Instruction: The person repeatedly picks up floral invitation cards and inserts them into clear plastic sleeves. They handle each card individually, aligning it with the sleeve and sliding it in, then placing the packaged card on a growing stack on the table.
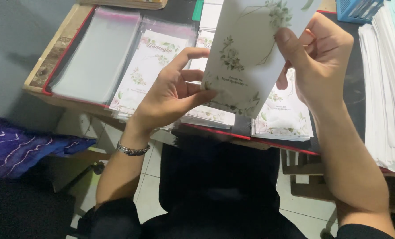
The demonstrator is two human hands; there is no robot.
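I hold a tall white card with a green floral print (246,53) upright over the desk, between both hands. My left hand (173,90) grips its lower left edge with thumb in front and fingers spread behind. My right hand (315,57) pinches its right edge, thumb on the front face. A metal bracelet circles my left wrist.
On the dark desk (354,88) lie a stack of clear plastic sleeves (95,55), sleeved floral cards (148,66), more floral card stacks (284,117) and a tall white paper pile (385,88). A blue basket (359,9) stands at the back right. Purple cloth (20,148) lies at left.
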